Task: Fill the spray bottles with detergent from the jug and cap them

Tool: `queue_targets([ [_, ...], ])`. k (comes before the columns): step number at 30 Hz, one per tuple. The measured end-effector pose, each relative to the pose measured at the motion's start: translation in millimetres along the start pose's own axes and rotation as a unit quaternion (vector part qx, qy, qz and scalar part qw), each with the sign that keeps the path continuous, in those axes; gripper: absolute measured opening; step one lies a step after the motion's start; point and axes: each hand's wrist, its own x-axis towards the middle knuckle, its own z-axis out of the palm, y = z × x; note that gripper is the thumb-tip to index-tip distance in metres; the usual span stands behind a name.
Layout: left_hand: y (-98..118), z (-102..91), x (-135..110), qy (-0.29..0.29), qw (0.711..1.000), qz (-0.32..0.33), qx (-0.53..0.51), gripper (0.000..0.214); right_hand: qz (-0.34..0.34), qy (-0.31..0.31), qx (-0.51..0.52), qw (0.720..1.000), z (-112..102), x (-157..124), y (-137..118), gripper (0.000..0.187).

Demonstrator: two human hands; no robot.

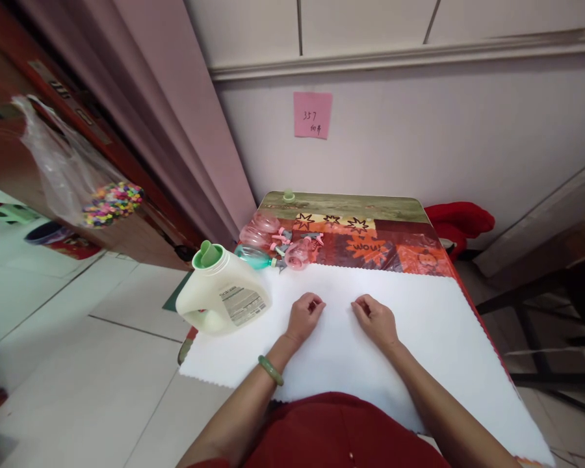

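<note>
My left hand [306, 318], with a green bangle [270, 370] on its wrist, rests on the white cloth [331, 351] with its fingers curled in and nothing visible in them. Across a short gap of cloth, my right hand [374, 318] lies in a similar loose curl, also without anything showing in it. Left of my left hand stands a large cream jug [244, 286] with a green spout [208, 255] in its open neck. Beyond the jug, pink spray bottles [298, 253] and a teal spray bottle [254, 257] lie on their sides.
A small green cap [288, 195] sits at the table's far edge. The patterned tabletop [400, 227] shows behind the cloth. A pink note [312, 115] is stuck to the wall. At left, a plastic bag of colourful beads [112, 203] hangs from the door. Dark stool legs [531, 331] stand at right.
</note>
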Motion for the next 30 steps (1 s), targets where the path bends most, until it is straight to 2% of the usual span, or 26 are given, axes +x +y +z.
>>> queue_targets([
  [2, 2.5, -3.1, 15.8, 0.050, 0.999, -0.007, 0.013, 0.013, 0.000, 0.002, -0.002, 1.000, 0.3, 0.5, -0.1, 0.029],
  [5, 11.2, -9.9, 52.7, 0.130, 0.990, -0.007, 0.045, 0.015, -0.004, 0.005, 0.000, 1.000, 0.8, 1.0, -0.3, 0.030],
  [8, 22.0, -14.8, 92.4, 0.186, 0.973, -0.039, 0.131, 0.049, -0.007, 0.007, 0.004, 1.000, 1.4, 1.5, 0.2, 0.030],
  [11, 26.5, -15.2, 120.1, 0.168, 0.958, -0.141, 0.183, 0.081, -0.007, 0.008, 0.010, 1.000, 2.1, 1.8, 0.9, 0.029],
  [14, 22.1, -14.0, 131.1, 0.162, 0.955, -0.211, 0.133, 0.099, -0.005, 0.007, 0.022, 1.000, 2.4, 2.2, 1.5, 0.028],
  [16, 17.5, -14.5, 131.8, 0.173, 0.954, -0.222, 0.100, 0.098, -0.006, 0.008, 0.028, 1.000, 2.4, 2.5, 1.7, 0.028],
  [19, 13.8, -17.4, 128.4, 0.189, 0.958, -0.215, 0.027, 0.086, -0.006, 0.010, 0.041, 0.999, 2.0, 3.0, 1.4, 0.028],
  [23, 20.4, -18.4, 116.9, 0.199, 0.952, -0.201, -0.118, 0.078, -0.001, 0.012, 0.068, 0.998, 1.8, 2.9, 0.0, 0.028],
  [26, 33.0, -14.8, 97.5, 0.145, 0.931, -0.211, -0.261, 0.069, 0.007, 0.014, 0.107, 0.994, 1.9, 2.7, -0.3, 0.030],
  [30, 50.6, -12.7, 60.9, 0.023, 0.871, -0.244, -0.426, 0.060, 0.023, 0.028, 0.181, 0.983, -4.7, 8.0, -6.1, 0.042],
])
